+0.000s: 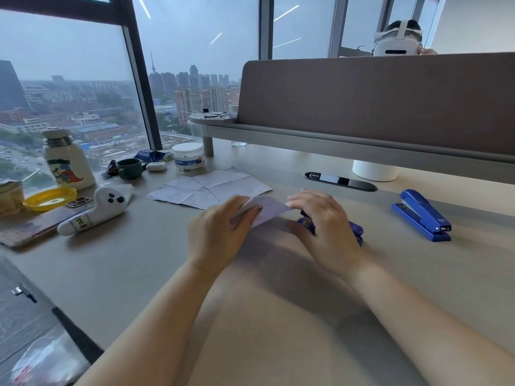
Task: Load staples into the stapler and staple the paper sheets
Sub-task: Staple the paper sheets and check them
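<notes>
My left hand (220, 235) holds the near edge of a small folded stack of white paper sheets (268, 209) in the middle of the desk. The far corner of the sheets reaches under my right hand (324, 227). That hand presses down on a dark blue stapler (355, 228), which it mostly hides; only the stapler's front and rear ends show. A second, brighter blue stapler (422, 214) lies by itself on the desk to the right, closed. I see no loose staples.
A larger creased sheet (209, 188) lies flat behind my hands. At the left stand a white bottle (68, 160), a yellow lid (50, 198), a phone, a white plush toy (96, 210), a green mug (129, 168) and a white jar (188, 156). A grey divider (376, 101) closes the back; a person sits behind it.
</notes>
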### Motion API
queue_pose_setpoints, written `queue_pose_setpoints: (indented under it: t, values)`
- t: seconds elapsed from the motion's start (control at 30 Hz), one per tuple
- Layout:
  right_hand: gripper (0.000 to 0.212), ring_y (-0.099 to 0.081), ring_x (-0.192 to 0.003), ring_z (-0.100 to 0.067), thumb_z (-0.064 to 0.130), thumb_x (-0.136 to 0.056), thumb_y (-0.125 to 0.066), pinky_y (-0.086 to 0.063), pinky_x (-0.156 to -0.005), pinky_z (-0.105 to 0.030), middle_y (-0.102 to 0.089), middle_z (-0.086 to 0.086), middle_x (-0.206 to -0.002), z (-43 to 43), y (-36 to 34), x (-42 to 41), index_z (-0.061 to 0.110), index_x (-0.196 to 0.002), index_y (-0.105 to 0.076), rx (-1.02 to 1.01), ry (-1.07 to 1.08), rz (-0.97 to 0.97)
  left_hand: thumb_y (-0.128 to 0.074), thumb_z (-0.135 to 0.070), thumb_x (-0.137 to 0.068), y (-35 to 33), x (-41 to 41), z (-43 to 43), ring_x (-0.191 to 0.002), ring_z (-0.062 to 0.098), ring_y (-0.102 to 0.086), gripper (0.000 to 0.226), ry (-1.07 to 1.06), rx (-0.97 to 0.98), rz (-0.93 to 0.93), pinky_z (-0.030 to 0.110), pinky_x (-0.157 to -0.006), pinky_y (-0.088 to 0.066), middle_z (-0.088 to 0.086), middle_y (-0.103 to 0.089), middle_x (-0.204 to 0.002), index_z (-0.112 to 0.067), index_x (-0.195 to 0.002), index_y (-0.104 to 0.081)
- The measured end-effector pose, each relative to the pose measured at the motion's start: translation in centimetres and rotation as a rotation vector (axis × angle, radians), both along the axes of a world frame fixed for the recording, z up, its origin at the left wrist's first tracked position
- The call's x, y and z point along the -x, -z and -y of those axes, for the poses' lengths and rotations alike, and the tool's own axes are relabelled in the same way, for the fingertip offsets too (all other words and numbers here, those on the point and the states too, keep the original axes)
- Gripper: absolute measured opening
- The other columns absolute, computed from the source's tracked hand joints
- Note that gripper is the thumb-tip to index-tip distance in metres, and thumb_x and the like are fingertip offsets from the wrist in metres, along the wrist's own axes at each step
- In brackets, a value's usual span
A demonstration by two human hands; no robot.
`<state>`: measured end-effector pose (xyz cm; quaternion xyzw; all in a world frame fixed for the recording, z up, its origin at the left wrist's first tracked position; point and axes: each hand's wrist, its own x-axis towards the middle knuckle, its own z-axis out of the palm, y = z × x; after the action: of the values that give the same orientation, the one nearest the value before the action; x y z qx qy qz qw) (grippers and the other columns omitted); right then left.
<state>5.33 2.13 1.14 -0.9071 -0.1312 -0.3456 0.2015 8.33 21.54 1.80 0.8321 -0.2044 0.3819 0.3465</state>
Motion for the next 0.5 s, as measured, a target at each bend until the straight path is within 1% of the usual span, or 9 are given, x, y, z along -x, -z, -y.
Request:
queue_pose_setpoints:
  t: [0.03,0.1,0.17,0.23,0.3,0.37,0.4,0.43,0.5]
  values:
    - [0.028,-0.058,-0.106,-0.024,0.038,-0.087,-0.051,-0.042,-0.092,-0.037,-0.068,0.0,-0.104,-0.5,-0.5,0.1,0.016,-0.097,-0.064,-0.031,0.002,0.019,-0.06,-0.047,-0.077,-0.2,0.1,-0.3,-0.068,0.027,-0.064,0.027,-0.026,0.025,0.062,0.024,-0.061,-0.04,-0.002,-0.068,-0.068,-0.022,-0.085,-0.068]
    - [0.019,-0.061,-0.083,-0.022,0.032,-0.091,-0.051,-0.043,-0.075,-0.034,-0.067,0.001,-0.088,-1.3,-1.7,0.5,0.015,-0.088,-0.06,-0.148,-0.015,0.016,-0.062,-0.052,-0.073,-0.7,0.0,-1.2,-0.096,0.021,-0.061,0.044,-0.063,0.159,0.107,0.026,-0.082,-0.039,-0.004,-0.069,-0.101,-0.022,-0.104,-0.066]
    - [0.013,-0.056,-0.071,-0.011,0.028,-0.093,-0.051,-0.042,-0.067,-0.024,-0.061,0.004,-0.077,-1.9,-3.0,0.9,0.02,-0.084,-0.054,-0.351,-0.085,-0.027,-0.065,-0.057,-0.07,-1.0,-0.1,-2.8,-0.123,0.016,-0.046,0.067,-0.059,0.318,0.038,0.03,-0.105,-0.03,-0.005,-0.053,-0.132,-0.024,-0.126,-0.05]
    - [0.013,-0.052,-0.065,-0.008,0.023,-0.091,-0.054,-0.042,-0.063,-0.019,-0.058,0.005,-0.072,-2.4,-4.4,1.3,0.023,-0.079,-0.051,-0.538,-0.128,-0.053,-0.069,-0.057,-0.07,-1.3,0.1,-4.3,-0.128,0.015,-0.041,0.079,0.033,0.466,-0.15,0.036,-0.108,-0.033,-0.004,-0.04,-0.143,-0.027,-0.136,-0.037]
    - [0.007,-0.06,-0.075,-0.023,0.021,-0.09,-0.057,-0.051,-0.069,-0.033,-0.066,-0.006,-0.082,-2.9,-5.4,1.2,0.018,-0.084,-0.056,-0.7,-0.189,-0.111,-0.069,-0.049,-0.073,-1.9,0.7,-5.3,-0.118,0.012,-0.051,0.075,0.236,0.59,-0.414,0.029,-0.099,-0.041,-0.001,-0.045,-0.14,-0.024,-0.136,-0.037]
    - [0.008,-0.064,-0.087,-0.032,0.02,-0.089,-0.059,-0.053,-0.079,-0.043,-0.069,-0.014,-0.094,-3.8,-6.0,1.3,0.013,-0.091,-0.06,-0.839,-0.272,-0.187,-0.06,-0.037,-0.082,-2.6,1.3,-6.1,-0.099,0.009,-0.064,0.044,0.415,0.651,-0.579,0.026,-0.086,-0.051,0.001,-0.065,-0.119,-0.02,-0.122,-0.051]
    - [0.008,-0.065,-0.086,-0.03,0.02,-0.089,-0.06,-0.053,-0.079,-0.042,-0.069,-0.013,-0.095,-4.1,-6.1,1.3,0.012,-0.092,-0.061,-0.885,-0.307,-0.227,-0.057,-0.029,-0.087,-3.0,1.6,-6.4,-0.09,0.009,-0.068,0.027,0.461,0.662,-0.606,0.027,-0.08,-0.056,-0.002,-0.072,-0.104,-0.021,-0.113,-0.058]
    - [0.008,-0.065,-0.082,-0.026,0.02,-0.089,-0.06,-0.053,-0.077,-0.038,-0.069,-0.011,-0.094,-4.4,-6.0,1.3,0.012,-0.092,-0.061,-0.909,-0.332,-0.264,-0.055,-0.023,-0.09,-3.2,1.9,-6.7,-0.083,0.009,-0.07,0.017,0.486,0.675,-0.62,0.029,-0.076,-0.058,-0.004,-0.074,-0.094,-0.022,-0.106,-0.061]
    - [0.008,-0.063,-0.077,-0.018,0.021,-0.088,-0.06,-0.052,-0.071,-0.031,-0.068,-0.006,-0.089,-5.1,-5.9,1.4,0.014,-0.09,-0.061,-0.945,-0.385,-0.337,-0.056,-0.018,-0.091,-3.6,2.2,-7.6,-0.082,0.012,-0.07,0.015,0.487,0.698,-0.648,0.031,-0.076,-0.058,-0.002,-0.074,-0.092,-0.019,-0.104,-0.063]
